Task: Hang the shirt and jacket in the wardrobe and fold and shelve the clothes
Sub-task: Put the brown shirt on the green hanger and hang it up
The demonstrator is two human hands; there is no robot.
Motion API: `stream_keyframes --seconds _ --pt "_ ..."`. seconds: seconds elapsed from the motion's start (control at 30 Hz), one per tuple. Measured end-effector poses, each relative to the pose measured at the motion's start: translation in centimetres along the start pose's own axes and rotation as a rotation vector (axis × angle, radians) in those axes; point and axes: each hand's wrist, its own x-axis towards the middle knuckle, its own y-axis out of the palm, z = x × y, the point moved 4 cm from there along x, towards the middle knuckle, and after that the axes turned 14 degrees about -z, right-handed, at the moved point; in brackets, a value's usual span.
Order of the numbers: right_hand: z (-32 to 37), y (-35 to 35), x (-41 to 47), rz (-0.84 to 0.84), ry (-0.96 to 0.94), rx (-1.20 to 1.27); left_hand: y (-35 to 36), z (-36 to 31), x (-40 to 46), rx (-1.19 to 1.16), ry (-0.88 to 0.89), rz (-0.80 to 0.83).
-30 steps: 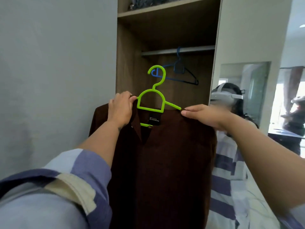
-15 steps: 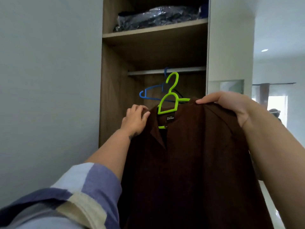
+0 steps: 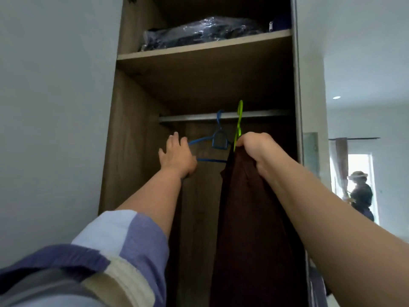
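A dark brown shirt [image 3: 247, 218] hangs edge-on from a lime green hanger [image 3: 239, 120] inside the open wardrobe. The green hook is up at the metal rail [image 3: 261, 113]; whether it rests on the rail I cannot tell. My right hand [image 3: 254, 147] grips the shirt's shoulder and the hanger just below the hook. My left hand [image 3: 177, 157] is free of the shirt, fingers spread, and touches the left arm of a bare blue hanger [image 3: 215, 141] that hangs on the rail.
A wooden shelf [image 3: 203, 46] above the rail carries a plastic-wrapped dark bundle [image 3: 199, 32]. A grey wall [image 3: 55, 107] bounds the wardrobe on the left. A mirrored door edge [image 3: 311, 156] stands on the right; a person [image 3: 360, 191] is far off in a bright doorway.
The shirt has turned edge-on and risen into the wardrobe, the green hook now up at the rail. My left hand let go of the collar and moved left to the blue hanger.
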Motion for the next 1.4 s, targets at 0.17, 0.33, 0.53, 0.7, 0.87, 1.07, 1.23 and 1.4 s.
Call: stream_keyframes --seconds 0.17,0.33,0.53,0.7,0.87,1.07,1.23,1.4 --pt "-1.2 4.5 4.6 -0.037 0.006 -0.006 3.0 -0.2 4.3 0.088 -0.111 0.022" --pt "-2.2 6.7 7.4 -0.073 -0.004 0.029 6.2 -1.4 4.9 -0.151 -0.172 0.096" --pt "-3.0 7.5 9.2 -0.136 0.025 0.071 7.7 -4.9 4.2 -0.894 -0.486 0.34" --pt "-3.9 7.2 9.9 -0.164 0.051 0.03 5.8 -6.5 4.3 -0.931 -0.362 0.409" --pt "-3.6 6.7 9.5 -0.154 0.074 -0.008 3.6 -6.2 5.3 -0.826 -0.293 0.314" --pt "-3.5 7.0 9.4 -0.097 0.14 -0.017 4.6 -4.7 5.7 -0.823 -0.454 0.403" --pt "-3.9 7.1 9.5 -0.151 0.1 -0.058 2.9 -4.2 6.8 -0.822 -0.481 0.335" --pt "-4.3 6.5 9.3 -0.158 0.078 -0.099 3.0 -2.9 4.8 -0.772 -0.487 0.319"
